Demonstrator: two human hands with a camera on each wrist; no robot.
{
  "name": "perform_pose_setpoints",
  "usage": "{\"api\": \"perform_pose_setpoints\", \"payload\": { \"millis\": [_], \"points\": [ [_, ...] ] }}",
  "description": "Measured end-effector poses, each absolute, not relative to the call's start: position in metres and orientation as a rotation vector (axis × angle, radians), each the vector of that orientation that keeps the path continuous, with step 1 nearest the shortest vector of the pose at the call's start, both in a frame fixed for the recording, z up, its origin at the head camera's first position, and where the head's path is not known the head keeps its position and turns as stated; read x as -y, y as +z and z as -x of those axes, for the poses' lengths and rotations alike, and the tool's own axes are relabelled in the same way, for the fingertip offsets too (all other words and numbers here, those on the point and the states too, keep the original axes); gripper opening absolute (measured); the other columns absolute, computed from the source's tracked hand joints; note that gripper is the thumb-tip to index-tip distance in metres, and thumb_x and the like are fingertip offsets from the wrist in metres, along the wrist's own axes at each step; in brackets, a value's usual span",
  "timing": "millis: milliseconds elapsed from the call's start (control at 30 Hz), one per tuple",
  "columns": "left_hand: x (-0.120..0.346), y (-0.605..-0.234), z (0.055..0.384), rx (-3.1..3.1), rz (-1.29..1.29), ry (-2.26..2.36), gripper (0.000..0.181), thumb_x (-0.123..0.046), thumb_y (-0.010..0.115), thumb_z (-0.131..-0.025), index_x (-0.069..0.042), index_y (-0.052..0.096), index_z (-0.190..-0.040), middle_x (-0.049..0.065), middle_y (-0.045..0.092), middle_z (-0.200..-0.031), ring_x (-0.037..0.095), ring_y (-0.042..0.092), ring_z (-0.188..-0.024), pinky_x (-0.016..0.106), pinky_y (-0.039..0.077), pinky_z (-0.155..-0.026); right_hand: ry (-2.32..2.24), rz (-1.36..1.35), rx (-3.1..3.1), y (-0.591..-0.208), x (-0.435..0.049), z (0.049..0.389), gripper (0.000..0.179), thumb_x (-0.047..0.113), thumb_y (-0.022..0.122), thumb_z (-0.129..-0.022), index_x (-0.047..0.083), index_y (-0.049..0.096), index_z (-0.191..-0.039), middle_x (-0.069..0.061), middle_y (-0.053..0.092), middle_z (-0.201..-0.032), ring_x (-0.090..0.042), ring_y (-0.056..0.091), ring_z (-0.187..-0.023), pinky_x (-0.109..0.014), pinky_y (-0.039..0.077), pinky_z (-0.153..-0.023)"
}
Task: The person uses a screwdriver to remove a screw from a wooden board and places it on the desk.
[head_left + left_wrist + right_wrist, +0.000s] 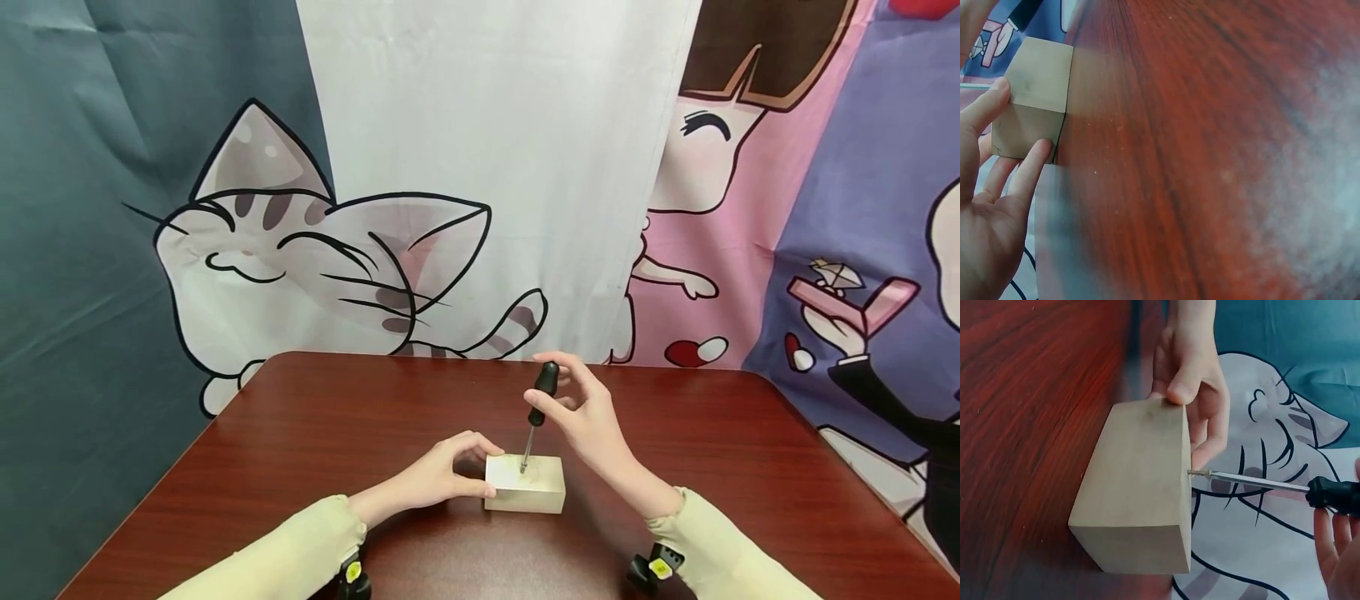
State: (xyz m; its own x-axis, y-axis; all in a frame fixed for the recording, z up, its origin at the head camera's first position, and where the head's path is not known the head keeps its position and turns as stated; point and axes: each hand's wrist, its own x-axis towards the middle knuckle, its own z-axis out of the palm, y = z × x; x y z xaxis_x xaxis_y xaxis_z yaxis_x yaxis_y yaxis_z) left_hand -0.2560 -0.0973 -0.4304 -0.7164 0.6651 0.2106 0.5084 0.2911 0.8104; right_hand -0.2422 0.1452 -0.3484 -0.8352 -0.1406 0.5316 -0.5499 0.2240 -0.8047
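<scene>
A pale wooden block [525, 500] lies on the table, its left end held between the thumb and fingers of my left hand [435, 477]. In the left wrist view, fingertips press the end face of the block [1025, 128]. My right hand [592, 421] pinches the black handle of a screwdriver [547, 381] above the block. The screwdriver's metal shaft slants slightly and comes down to the block's top face. A screw [1197, 473] stands partly out of that face, in line with the screwdriver tip, which meets its head in the right wrist view.
The reddish-brown table [360, 400] extends around the block on all sides. Behind it hangs a cartoon-printed cloth [510, 167] with a cat and figures. Dark devices with yellow-marked tags, such as the left wrist device [352, 575], sit at both wrists.
</scene>
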Motion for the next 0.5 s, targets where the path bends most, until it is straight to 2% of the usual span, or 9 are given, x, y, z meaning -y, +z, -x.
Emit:
{"api": "perform_pose_setpoints", "payload": {
  "millis": [167, 333, 400, 500],
  "points": [
    [0.098, -0.431, 0.256, -2.388, -1.086, 1.395, 0.043, -0.028, 0.081, -0.083, -0.019, 0.064, -0.121, 0.003, 0.064, -0.116, 0.01, 0.064, -0.102, 0.029, 0.051, -0.095, 1.675, -0.651, 2.163, -0.346, -0.151, 0.243, 0.045, 0.012, 0.076, -0.087, 0.019, 0.063, -0.129, -0.009, 0.068, -0.091, -0.015, 0.069, -0.074, -0.025, 0.055, -0.07],
    [0.097, -0.431, 0.257, -2.382, -1.084, 1.403, 0.044, -0.028, 0.081, -0.082, -0.018, 0.064, -0.121, 0.003, 0.064, -0.117, 0.01, 0.064, -0.103, 0.029, 0.051, -0.095, 1.663, -0.763, 2.202, -0.344, -0.159, 0.245, 0.054, 0.013, 0.073, -0.089, 0.023, 0.057, -0.14, -0.001, 0.073, -0.1, -0.012, 0.072, -0.09, -0.023, 0.057, -0.082],
    [0.097, -0.431, 0.257, -2.382, -1.083, 1.405, 0.044, -0.028, 0.081, -0.082, -0.018, 0.064, -0.121, 0.003, 0.065, -0.118, 0.01, 0.064, -0.103, 0.03, 0.051, -0.096, 1.662, -0.833, 2.198, -0.345, -0.161, 0.245, 0.056, 0.01, 0.069, -0.092, 0.024, 0.053, -0.144, -0.002, 0.073, -0.107, -0.015, 0.072, -0.096, -0.024, 0.057, -0.086],
    [0.097, -0.43, 0.257, -2.382, -1.076, 1.406, 0.044, -0.028, 0.081, -0.082, -0.018, 0.064, -0.121, 0.003, 0.065, -0.118, 0.01, 0.064, -0.103, 0.03, 0.051, -0.096, 1.689, -0.95, 2.141, -0.347, -0.161, 0.248, 0.054, 0.001, 0.06, -0.096, 0.019, 0.047, -0.146, -0.006, 0.072, -0.112, -0.019, 0.072, -0.099, -0.027, 0.057, -0.087]
  ]
}}
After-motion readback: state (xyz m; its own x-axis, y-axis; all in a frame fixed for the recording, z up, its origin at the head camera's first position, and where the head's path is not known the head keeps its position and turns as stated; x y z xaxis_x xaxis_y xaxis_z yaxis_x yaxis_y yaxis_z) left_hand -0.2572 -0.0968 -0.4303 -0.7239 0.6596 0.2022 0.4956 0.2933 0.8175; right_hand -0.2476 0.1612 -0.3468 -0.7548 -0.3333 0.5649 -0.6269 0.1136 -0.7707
